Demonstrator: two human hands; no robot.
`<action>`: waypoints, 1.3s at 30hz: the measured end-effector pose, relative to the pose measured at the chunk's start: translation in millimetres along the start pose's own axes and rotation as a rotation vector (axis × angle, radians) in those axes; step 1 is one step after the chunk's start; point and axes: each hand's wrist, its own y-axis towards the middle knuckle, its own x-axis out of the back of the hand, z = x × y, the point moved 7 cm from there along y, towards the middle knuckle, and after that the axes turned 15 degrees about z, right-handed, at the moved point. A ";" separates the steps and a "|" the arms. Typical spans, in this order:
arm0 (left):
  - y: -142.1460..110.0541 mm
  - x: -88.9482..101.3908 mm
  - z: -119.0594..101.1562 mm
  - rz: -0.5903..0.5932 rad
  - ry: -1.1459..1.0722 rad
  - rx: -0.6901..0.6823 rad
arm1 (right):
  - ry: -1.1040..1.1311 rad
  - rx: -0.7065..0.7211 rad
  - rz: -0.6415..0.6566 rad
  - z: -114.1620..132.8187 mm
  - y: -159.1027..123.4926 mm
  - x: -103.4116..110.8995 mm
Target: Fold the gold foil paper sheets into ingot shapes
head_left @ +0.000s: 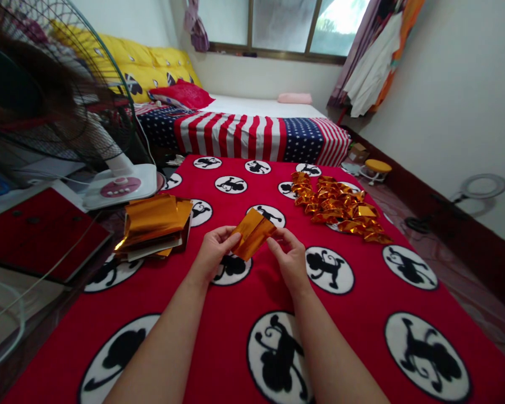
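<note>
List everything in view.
Foil sheet: one, gold, between hands.
Stacked sheets: several, gold, cloth's left.
Folded foils: many, gold, cloth's right.
Cloth: one, red, foreground.
Fan: one, green and white, left.
Panel: one, red, left.
Bed: one, multicoloured, back.
Cushions: several, yellow/red/pink, bed.
Window: one, brown, back.
Curtains: two, purple, beside window.
Clothes: some, white/orange, right.
Stool: one, yellow, right.
Box: one, brown, right.
Ring light: one, grey, right.
Left hand: one, bare, sheet's left.
Right hand: one, bare, sheet's right.

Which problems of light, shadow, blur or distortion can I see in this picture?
Head view: the window is overexposed at its upper right; the folded gold pieces show bright glints; a soft shadow lies on the red cloth near the right hand; the fan has smeared blades; the outer edges look stretched and slanted, probably from a wide lens.
</note>
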 end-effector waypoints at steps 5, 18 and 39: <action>-0.5 -2.3 1.6 0.018 -0.006 0.039 | 0.239 -0.001 0.018 -5.1 -0.3 -4.2; 1.9 -8.1 -5.8 0.106 0.165 -0.119 | 0.006 0.124 -0.009 9.8 -0.7 -0.2; 2.8 -18.4 -6.3 0.189 0.273 -0.093 | -0.015 0.167 0.040 33.2 -3.7 -7.5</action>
